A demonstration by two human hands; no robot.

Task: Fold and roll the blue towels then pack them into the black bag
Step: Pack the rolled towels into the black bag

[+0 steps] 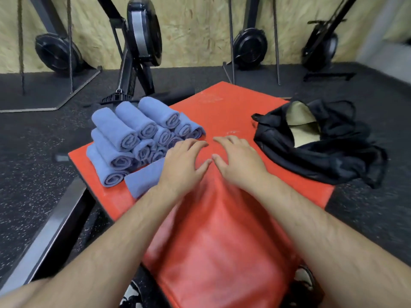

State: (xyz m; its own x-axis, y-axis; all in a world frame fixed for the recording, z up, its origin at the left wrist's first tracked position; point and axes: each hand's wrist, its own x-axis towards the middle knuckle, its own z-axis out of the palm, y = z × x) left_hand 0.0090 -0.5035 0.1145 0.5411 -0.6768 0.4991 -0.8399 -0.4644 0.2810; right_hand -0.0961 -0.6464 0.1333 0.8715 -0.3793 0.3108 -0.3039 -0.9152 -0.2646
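my left hand [184, 162] and right hand [239, 162] flat over the red mat [222, 107], fingers spread, holding nothing, rolled blue towels [133, 134] stacked left, black bag [329, 152] open on the right

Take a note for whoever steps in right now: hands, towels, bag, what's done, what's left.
Left hand and right hand: both open, empty, over the red padded mat.
Rolled blue cloth towels: stacked on the mat's left side; one more blue towel lies by the left wrist.
Black fabric bag: open at right, no towel visible inside.
Done: rolling the stack. Left: packing everything.
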